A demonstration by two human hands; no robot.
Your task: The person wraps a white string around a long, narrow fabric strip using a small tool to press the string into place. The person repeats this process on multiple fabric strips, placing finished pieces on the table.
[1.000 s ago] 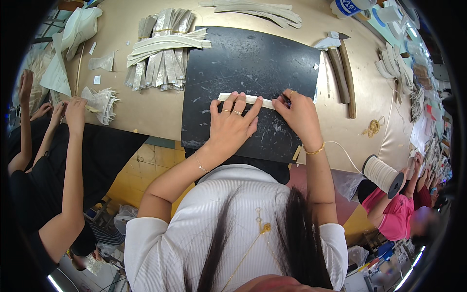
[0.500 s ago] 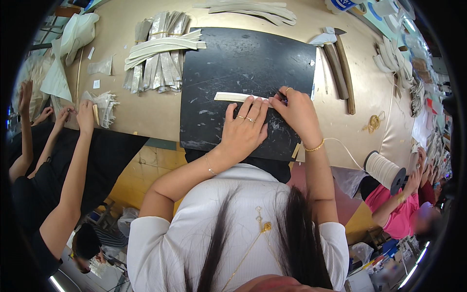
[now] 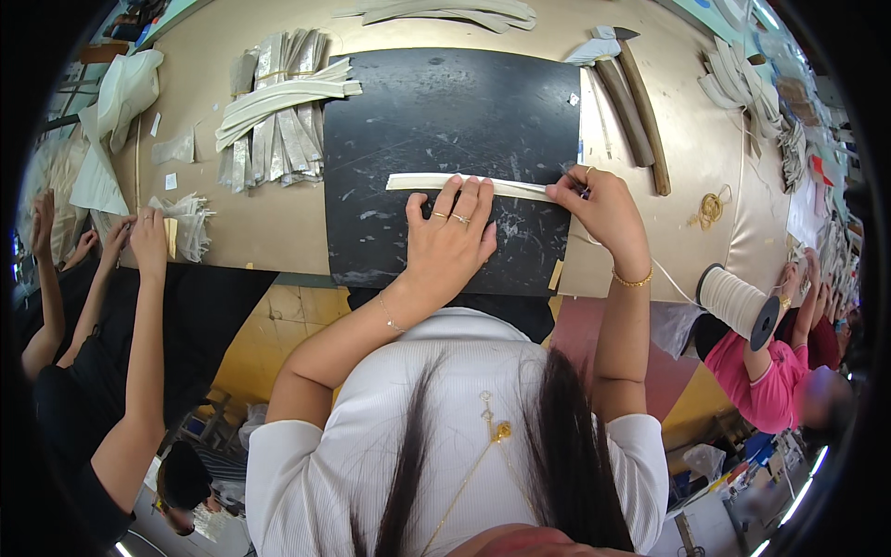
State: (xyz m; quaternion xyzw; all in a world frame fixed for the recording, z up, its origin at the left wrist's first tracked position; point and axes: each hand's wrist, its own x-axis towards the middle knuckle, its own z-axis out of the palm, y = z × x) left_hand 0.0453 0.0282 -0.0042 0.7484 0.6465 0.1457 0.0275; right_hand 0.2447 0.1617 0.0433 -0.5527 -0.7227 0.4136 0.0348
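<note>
A narrow white strip lies crosswise on a black board, whose surface is scuffed. My left hand rests over its middle, fingers stretched out and tips pressing the strip down. At the strip's right end, near the board's right edge, my right hand is closed in a pinch. Something small and dark shows by those fingers, too hidden to name. A thin white cord runs from beneath my right hand to a spool at the table's front edge.
Bundled grey strips with white strips across them lie left of the board. A hammer and a second wooden-handled tool lie at the right. More white strips sit behind. Co-workers' hands are at the left, others at far right.
My right hand has slid rightward along the strip, away from my left hand, exposing more of the strip between them. The whole view has shifted slightly.
</note>
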